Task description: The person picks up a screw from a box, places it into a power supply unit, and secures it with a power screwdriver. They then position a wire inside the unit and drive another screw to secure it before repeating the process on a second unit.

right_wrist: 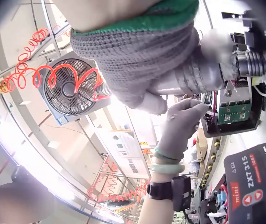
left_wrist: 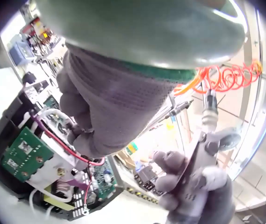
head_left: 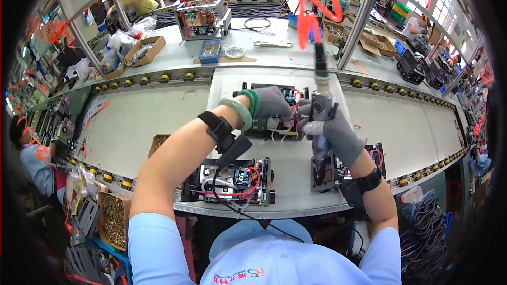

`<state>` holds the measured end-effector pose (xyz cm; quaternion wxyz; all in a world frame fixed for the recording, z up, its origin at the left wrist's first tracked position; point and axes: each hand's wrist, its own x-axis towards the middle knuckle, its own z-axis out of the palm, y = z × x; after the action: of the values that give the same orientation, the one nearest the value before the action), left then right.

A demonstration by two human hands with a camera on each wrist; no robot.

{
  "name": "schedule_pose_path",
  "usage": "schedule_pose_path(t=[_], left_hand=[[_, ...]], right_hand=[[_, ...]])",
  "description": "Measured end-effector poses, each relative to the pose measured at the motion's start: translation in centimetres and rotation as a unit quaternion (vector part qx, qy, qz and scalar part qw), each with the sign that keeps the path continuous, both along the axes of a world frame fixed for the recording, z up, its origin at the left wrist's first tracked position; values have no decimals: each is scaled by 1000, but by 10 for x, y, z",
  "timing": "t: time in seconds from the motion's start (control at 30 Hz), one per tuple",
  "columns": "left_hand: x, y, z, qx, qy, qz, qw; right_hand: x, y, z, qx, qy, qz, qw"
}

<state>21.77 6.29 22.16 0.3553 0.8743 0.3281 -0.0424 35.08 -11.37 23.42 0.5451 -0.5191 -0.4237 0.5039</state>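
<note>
A grey-gloved right hand (head_left: 338,136) (right_wrist: 137,70) grips a pneumatic screwdriver (head_left: 320,108) (right_wrist: 207,74), whose lower end points down over the unit (head_left: 319,177) at front right. The left hand (head_left: 270,103) (left_wrist: 107,105) (right_wrist: 182,123), also gloved, has its fingers bent at the middle unit (head_left: 259,125) (left_wrist: 44,158), beside its wires and green circuit board (left_wrist: 26,154) (right_wrist: 234,113). Whether it pinches a small part is hidden. Another open-topped unit with red and white wires (head_left: 237,182) lies at front left.
Roller tracks (head_left: 163,78) run across the bench behind the hands. On the shelf beyond stand a blue tray of screws (head_left: 210,51), a white dish (head_left: 234,51) and a wired unit (head_left: 203,19). A red coiled hose (head_left: 338,0) hangs above. A box of brass parts (head_left: 113,219) is at lower left.
</note>
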Motion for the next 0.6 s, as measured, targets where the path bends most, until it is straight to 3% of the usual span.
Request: schedule_pose_path(t=[0.03, 0.07, 0.13, 0.2, 0.3, 0.33, 0.4, 0.43, 0.47, 0.5, 0.53, 0.57, 0.6], left_hand=[[3, -3, 0, -109, -13, 35, 993], [2, -10, 9, -103, -14, 33, 994], [-2, -18, 26, -214, -48, 42, 975], [0, 0, 7, -197, -29, 22, 980], [-13, 4, 6, -357, -80, 112, 924], [-16, 7, 2, -354, -72, 110, 926], [-18, 14, -14, -342, -156, 213, 902], [-18, 14, -17, -264, -158, 189, 933], [-17, 12, -21, -264, -154, 185, 934], [-17, 3, -28, -82, -137, 110, 981], [-15, -7, -32, 102, -118, 29, 987], [-11, -13, -35, 284, -97, -52, 953], [-6, -16, -37, 283, -100, -55, 952]], right_hand=[[5, 7, -11, -5, 37, 38, 999], [9, 11, -20, -62, 41, 53, 996], [-1, 15, -26, -89, -10, 42, 995], [-6, 16, -26, -106, -34, 36, 993], [-9, 18, -40, -132, -25, 2, 991], [-10, 16, -42, -130, -18, -2, 991], [-12, 11, -44, -153, 5, -45, 987], [-12, 10, -46, -153, 10, -50, 987], [-12, 9, -48, -135, 31, -72, 988], [-13, 7, -50, -120, 51, -93, 987], [-15, 7, -50, -123, 53, -97, 986], [-16, 8, -47, -106, 74, -122, 984], [-17, 8, -45, -88, 94, -147, 981]])
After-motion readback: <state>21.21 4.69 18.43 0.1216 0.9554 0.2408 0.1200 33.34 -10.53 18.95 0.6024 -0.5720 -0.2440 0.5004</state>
